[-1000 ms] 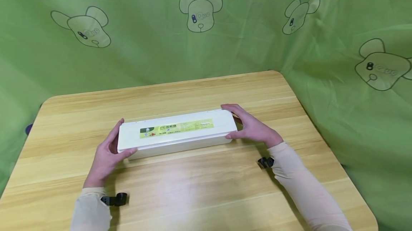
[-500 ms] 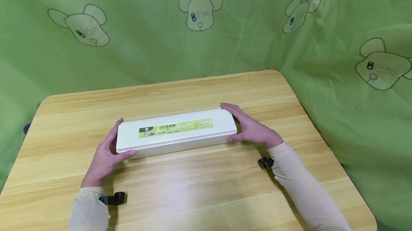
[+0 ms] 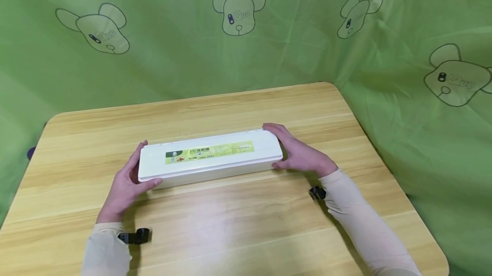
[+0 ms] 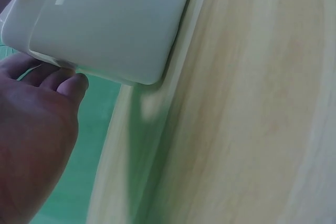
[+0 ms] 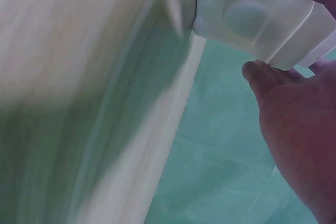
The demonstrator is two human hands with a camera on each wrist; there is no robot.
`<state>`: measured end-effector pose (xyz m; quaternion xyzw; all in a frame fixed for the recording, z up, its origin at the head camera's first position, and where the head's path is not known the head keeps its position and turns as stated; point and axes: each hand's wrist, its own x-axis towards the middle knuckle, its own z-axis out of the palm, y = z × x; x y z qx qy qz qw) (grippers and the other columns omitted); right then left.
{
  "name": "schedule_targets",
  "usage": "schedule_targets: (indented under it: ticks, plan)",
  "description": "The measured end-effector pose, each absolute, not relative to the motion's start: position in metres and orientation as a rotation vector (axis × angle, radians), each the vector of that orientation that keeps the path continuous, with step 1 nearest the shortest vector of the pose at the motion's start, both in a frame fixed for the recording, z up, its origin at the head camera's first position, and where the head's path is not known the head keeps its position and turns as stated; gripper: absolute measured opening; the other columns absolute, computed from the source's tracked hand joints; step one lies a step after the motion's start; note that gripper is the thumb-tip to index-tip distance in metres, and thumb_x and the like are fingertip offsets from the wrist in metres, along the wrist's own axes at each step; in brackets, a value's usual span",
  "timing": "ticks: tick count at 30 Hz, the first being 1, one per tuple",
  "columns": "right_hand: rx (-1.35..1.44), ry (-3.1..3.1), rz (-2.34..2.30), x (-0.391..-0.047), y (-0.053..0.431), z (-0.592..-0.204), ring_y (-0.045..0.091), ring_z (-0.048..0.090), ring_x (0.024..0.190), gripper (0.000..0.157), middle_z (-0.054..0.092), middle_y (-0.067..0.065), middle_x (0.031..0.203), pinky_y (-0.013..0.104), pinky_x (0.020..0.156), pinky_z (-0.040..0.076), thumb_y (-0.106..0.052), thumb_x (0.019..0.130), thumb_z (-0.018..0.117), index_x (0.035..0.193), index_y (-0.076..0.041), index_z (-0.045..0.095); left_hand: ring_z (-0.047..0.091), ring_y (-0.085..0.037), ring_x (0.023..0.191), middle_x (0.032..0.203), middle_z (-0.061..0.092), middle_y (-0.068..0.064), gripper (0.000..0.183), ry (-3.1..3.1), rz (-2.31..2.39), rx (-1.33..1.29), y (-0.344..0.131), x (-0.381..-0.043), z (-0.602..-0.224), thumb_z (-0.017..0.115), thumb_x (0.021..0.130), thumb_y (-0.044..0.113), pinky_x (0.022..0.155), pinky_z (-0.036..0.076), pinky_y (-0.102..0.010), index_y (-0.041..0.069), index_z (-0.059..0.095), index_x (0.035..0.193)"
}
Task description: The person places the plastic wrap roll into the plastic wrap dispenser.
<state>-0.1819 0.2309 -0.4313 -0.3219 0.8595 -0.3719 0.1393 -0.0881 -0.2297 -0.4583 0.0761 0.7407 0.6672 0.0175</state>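
A long white cling film box (image 3: 215, 174) lies on the wooden table, its lid down, with a green and yellow label (image 3: 209, 153) printed "PE" on top. At its left end my left hand (image 3: 124, 186) grips it, thumb along the front side and fingers round the back corner. My right hand (image 3: 301, 152) holds the other end the same way, thumb low at the front corner. In the left wrist view the fingers touch the box's end (image 4: 105, 30) at its back edge. The right wrist view shows a round shape on the box's end wall (image 5: 220, 9).
Light wood table (image 3: 238, 233) extends on all sides of the box. Green cloth (image 3: 165, 62) with printed bear heads hangs behind and to the right. A small purple thing (image 3: 31, 153) shows past the table's left edge. Each wrist wears a black camera mount (image 3: 135, 236).
My right thumb has slid slightly down from the lid's edge to the box's front side. A dark gap at the right end is no longer visible. The view has tilted slightly.
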Motion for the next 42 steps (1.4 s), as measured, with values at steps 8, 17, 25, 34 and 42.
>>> schedule_targets:
  ticks: [8, 17, 25, 34, 42]
  plan:
    - [-0.935, 2.475, -1.054, -0.1802, 0.2308, -0.4299, 0.026, 0.019, 0.142, 0.114, 0.013, 0.004, 0.16, 0.05, 0.113, 0.029, 0.003, 0.071, 0.083, 0.158, -0.019, 0.013, 0.036, -0.019, 0.135, 0.163, 0.013, -0.012, 0.112, 2.346, 1.979, 0.243, -0.2301, -0.0871, -0.4562, 0.079, 0.075, -0.01, 0.099, 0.042, -0.015, 0.025, 0.013, 0.159]
    - [-0.933, 2.519, -1.03, -0.1796, 0.2306, -0.4317, 0.023, 0.023, 0.141, 0.108, 0.018, 0.0, 0.158, 0.047, 0.113, 0.03, 0.0, 0.072, 0.084, 0.156, -0.018, 0.018, 0.028, -0.022, 0.14, 0.164, 0.012, -0.006, 0.111, 2.346, 1.998, 0.268, -0.2309, -0.0871, -0.4576, 0.077, 0.075, -0.013, 0.101, 0.037, -0.012, 0.026, 0.015, 0.158]
    - [-0.951, 2.511, -1.033, -0.1806, 0.2316, -0.4317, 0.022, 0.022, 0.141, 0.109, 0.017, -0.001, 0.158, 0.046, 0.113, 0.03, -0.002, 0.073, 0.084, 0.157, -0.021, 0.017, 0.023, -0.023, 0.143, 0.164, 0.013, -0.004, 0.111, 2.33, 2.018, 0.256, -0.2307, -0.0873, -0.4577, 0.077, 0.074, -0.013, 0.103, 0.035, -0.011, 0.026, 0.016, 0.158]
    - [-0.893, 2.49, -1.02, -0.1859, 0.2312, -0.4296, 0.022, 0.025, 0.138, 0.11, 0.02, 0.002, 0.155, 0.049, 0.113, 0.028, -0.011, 0.072, 0.087, 0.157, -0.021, 0.017, 0.026, -0.022, 0.142, 0.164, 0.012, -0.004, 0.111, 2.328, 2.017, 0.241, -0.2288, -0.0874, -0.459, 0.077, 0.074, -0.014, 0.101, 0.037, -0.012, 0.027, 0.015, 0.158]
    - [-0.807, 2.406, -1.153, -0.1874, 0.2275, -0.4252, 0.026, 0.033, 0.13, 0.104, 0.032, 0.008, 0.145, 0.049, 0.113, 0.023, -0.007, 0.069, 0.089, 0.151, -0.018, 0.027, 0.025, -0.022, 0.142, 0.163, 0.014, -0.003, 0.112, 2.339, 2.015, 0.224, -0.2287, -0.087, -0.4583, 0.078, 0.074, -0.013, 0.102, 0.036, -0.011, 0.027, 0.016, 0.158]
